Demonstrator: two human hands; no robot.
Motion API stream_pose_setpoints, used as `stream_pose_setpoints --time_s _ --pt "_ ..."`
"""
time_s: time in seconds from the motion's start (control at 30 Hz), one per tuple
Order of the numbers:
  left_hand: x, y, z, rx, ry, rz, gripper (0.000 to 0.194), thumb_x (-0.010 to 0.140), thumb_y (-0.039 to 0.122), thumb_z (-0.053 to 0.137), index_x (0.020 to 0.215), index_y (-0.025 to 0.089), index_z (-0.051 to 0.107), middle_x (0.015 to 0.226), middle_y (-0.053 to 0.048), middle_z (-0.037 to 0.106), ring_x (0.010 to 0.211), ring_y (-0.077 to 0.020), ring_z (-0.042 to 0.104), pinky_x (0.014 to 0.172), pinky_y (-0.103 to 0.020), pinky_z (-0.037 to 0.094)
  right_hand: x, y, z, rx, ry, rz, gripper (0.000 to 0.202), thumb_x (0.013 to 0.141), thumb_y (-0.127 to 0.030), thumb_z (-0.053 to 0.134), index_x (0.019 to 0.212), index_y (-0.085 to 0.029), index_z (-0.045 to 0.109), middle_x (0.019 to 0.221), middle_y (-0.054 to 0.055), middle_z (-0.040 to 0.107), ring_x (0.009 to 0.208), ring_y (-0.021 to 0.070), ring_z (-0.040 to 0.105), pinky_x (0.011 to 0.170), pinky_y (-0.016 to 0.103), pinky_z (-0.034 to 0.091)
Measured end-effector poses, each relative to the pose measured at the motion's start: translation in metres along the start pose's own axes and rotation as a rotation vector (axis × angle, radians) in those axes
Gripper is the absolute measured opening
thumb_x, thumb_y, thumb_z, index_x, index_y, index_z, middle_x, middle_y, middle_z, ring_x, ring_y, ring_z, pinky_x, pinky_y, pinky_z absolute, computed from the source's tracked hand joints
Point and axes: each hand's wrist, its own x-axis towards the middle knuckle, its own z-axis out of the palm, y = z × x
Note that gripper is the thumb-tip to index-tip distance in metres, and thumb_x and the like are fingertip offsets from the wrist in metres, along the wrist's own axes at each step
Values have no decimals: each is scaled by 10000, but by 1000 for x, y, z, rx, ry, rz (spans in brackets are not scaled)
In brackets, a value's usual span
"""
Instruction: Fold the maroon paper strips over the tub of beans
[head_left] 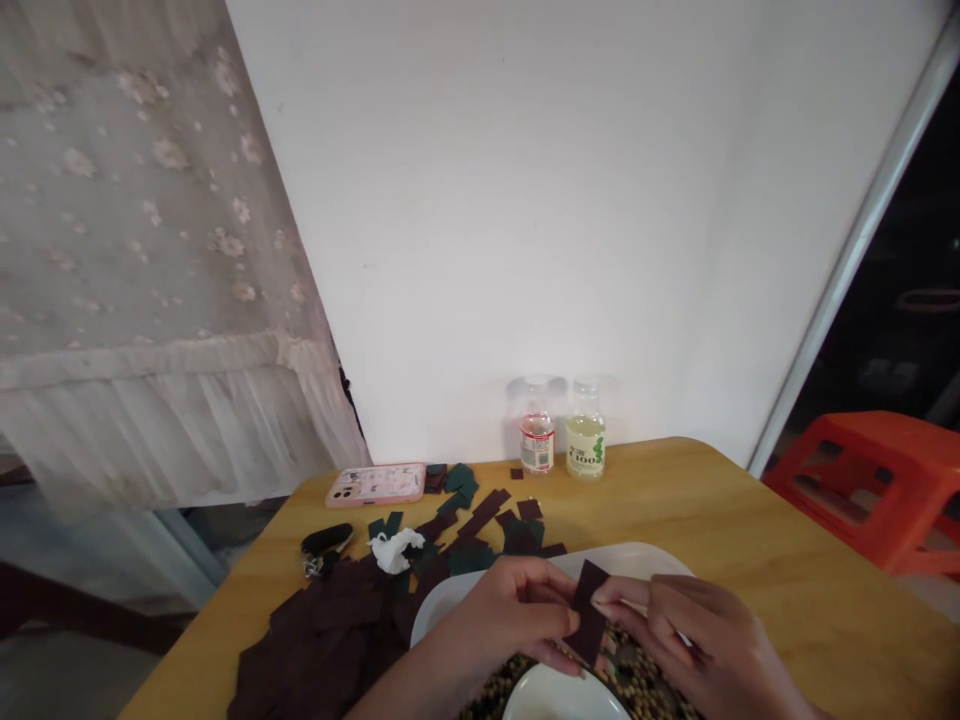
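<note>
Behind the wooden worktop (pixel 750 540) rises a white wall (pixel 540 200); over a white tray (pixel 637 558), a dark brown rectangle (pixel 591 632) is held, the grip of the left hand (pixel 521 610) closed on its left side and that of the right hand (pixel 686 620) pinching its right edge. From it, a white bowl (pixel 566 697) sits at six o'clock, heaped brown pieces (pixel 322 640) at nine.

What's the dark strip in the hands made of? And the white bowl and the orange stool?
Strip: matte paper or thin cloth, perhaps; it looks dull, flat and straight-edged, but I can't tell which.
Bowl: maybe ceramic or hard plastic; it looks smooth and plain white.
Stool: probably moulded plastic; it's one bright colour, with rounded edges and an opening in its side.
</note>
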Motion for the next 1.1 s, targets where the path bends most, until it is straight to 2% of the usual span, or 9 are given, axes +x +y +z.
stream_pose_setpoints --time_s 0.13,0.27,0.37,0.53,0.73,0.83,0.93,1.1 --pt "1 -3 -2 -2 -17 18 266 615 226 655 858 119 644 738 -53 669 676 -155 652 598 -226 504 -1 0 0 1 14 21 319 823 -107 538 576 -211 366 667 -18 687 512 97 634 497 182 465" --pt "3 -6 -2 -18 -53 12 246 612 181 601 846 119 646 730 -45 668 652 -149 652 574 -218 506 -4 1 0 18 20 64 359 842 -156 535 557 -212 325 604 -24 668 483 100 625 471 175 461" --pt "4 -4 0 -26 -28 8 243 584 163 573 811 114 647 684 -32 657 600 -136 638 554 -224 508 -4 1 0 16 28 82 369 846 -177 534 549 -212 320 559 -31 649 462 105 619 463 174 463" --pt "1 2 4 -57 23 22 250 560 181 580 792 109 638 673 -32 648 560 -124 620 543 -228 502 -4 3 0 20 28 99 387 846 -176 534 534 -212 307 609 -12 682 597 136 682 492 167 491" --pt "3 3 3 -67 56 16 275 549 237 633 796 118 613 645 -19 633 556 -132 621 542 -234 489 -4 1 -1 34 27 130 386 847 -176 532 533 -219 311 614 3 682 669 164 698 503 175 500" --pt "2 3 3 -52 49 19 260 561 235 629 795 124 607 638 -10 626 567 -129 619 558 -237 487 -4 0 1 41 13 114 377 842 -161 538 547 -213 311 611 -18 671 598 130 678 484 164 467" --pt "2 3 4 -43 39 13 259 554 223 621 789 114 613 670 -25 629 565 -135 619 556 -250 489 -7 0 3 67 -58 84 350 843 -161 533 560 -208 333 560 -39 629 466 85 596 462 167 424" --pt "2 0 2 -8 9 10 278 573 229 621 820 102 629 720 -54 644 583 -145 627 558 -251 496 -11 4 7 34 -125 1 238 839 -142 527 630 -207 432 505 -59 577 407 67 513 448 166 384"
